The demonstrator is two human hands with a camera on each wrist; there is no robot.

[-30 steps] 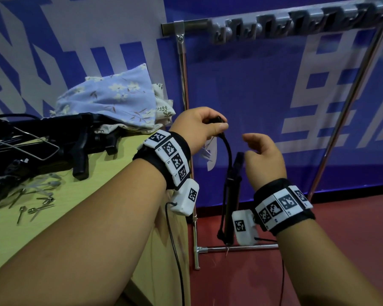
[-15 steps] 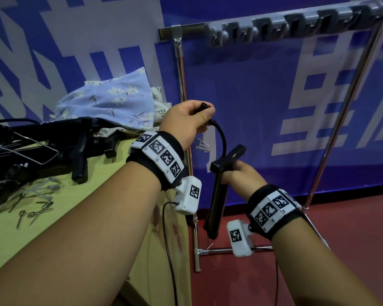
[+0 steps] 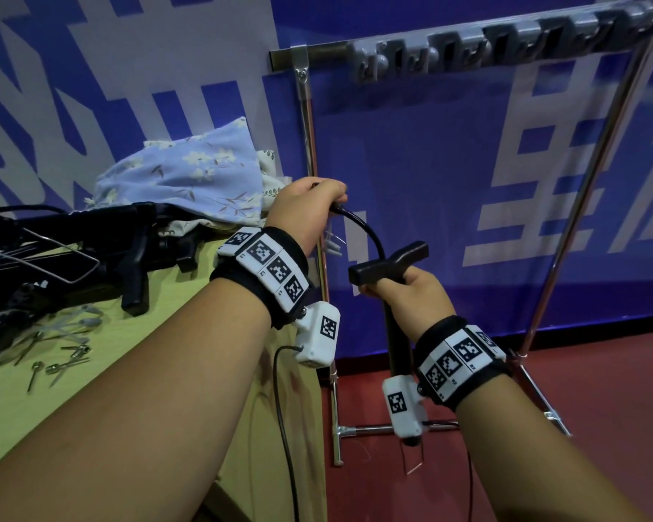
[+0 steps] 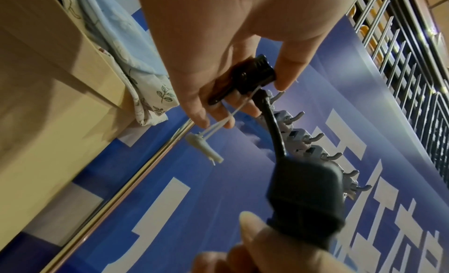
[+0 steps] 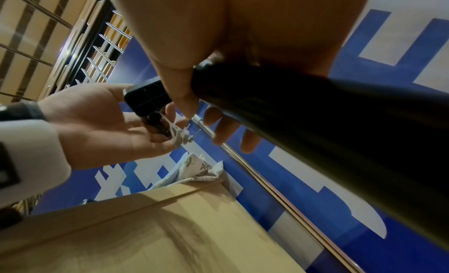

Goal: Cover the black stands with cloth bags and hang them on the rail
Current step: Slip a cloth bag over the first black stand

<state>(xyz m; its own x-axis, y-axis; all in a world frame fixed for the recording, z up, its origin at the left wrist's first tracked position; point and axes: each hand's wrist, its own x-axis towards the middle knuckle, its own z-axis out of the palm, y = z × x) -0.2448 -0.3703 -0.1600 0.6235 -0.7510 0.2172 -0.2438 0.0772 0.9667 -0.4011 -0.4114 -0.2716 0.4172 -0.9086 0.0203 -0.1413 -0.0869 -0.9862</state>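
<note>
The stand (image 3: pixel 394 258) is held up beside the surface (image 3: pixel 53 389), right hand (image 3: pixel 411 295) gripping its handle, left hand (image 3: pixel 302 216) pinching its hose end. The hose should be tucked in before a bag (image 3: pixel 189 182) is pulled over.

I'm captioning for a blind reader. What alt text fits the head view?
Two bare hands hold a black T-handled stand: right hand grips it under the handle, left hand pinches its black hose end. Behind stands a metal rail.
</note>
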